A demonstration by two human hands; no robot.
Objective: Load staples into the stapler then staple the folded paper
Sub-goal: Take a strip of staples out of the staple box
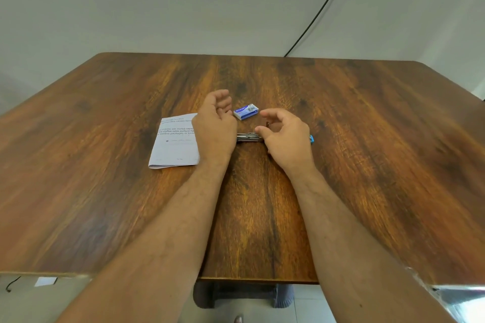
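Stapler (249, 137) lying opened between both hands: left hand (214, 123) loosely curled, empty; right hand (284, 136) spread, empty. Risk: staples spilling beside stapler through fumbled loading.

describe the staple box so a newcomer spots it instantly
On the brown wooden table, look just beyond the person's two hands, right of the folded paper. The staple box is the small blue-and-white carton there, the only boxed item.

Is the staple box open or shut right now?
Shut: the staple box lies flat on the table, with no drawer or flap showing.
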